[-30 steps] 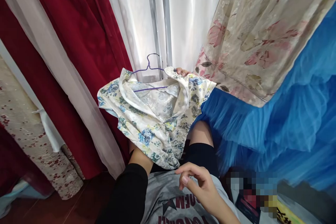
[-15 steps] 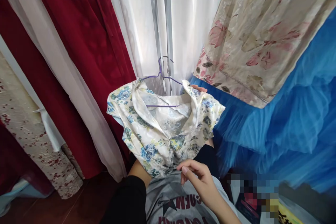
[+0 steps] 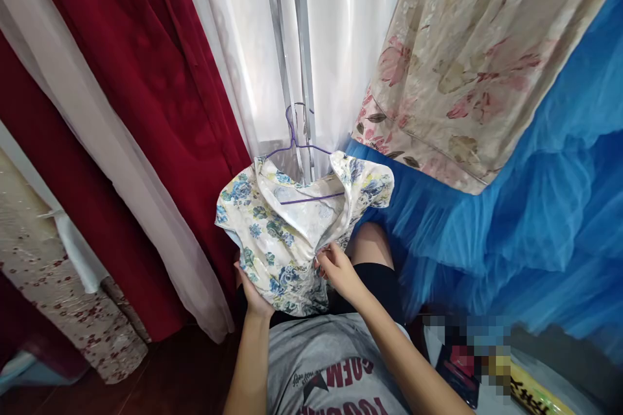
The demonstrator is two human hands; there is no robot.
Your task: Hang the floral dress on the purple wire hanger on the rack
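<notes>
A white top with blue flowers [image 3: 272,233] sits on a thin purple hanger [image 3: 296,142], just in front of me. My left hand [image 3: 253,295] grips the top's lower left edge from underneath, fingers curled into the cloth. My right hand [image 3: 333,266] pinches the cloth at the middle of the top's front. The hanger's hook lies close against an upright metal pole [image 3: 289,58]; I cannot tell whether it hangs on anything. My grey printed shirt and a bare knee [image 3: 370,243] show below the top.
Dark red curtains [image 3: 160,97] and sheer white fabric [image 3: 243,45] hang to the left and behind. A cream garment with pink flowers [image 3: 467,58] and a blue tulle skirt [image 3: 525,207] crowd the right. A patterned fabric roll [image 3: 58,298] leans at lower left over a wooden floor.
My right hand rose from my chest and took the top's front. My left hand left the top's far shoulder and now holds its lower edge. The top hangs narrower.
</notes>
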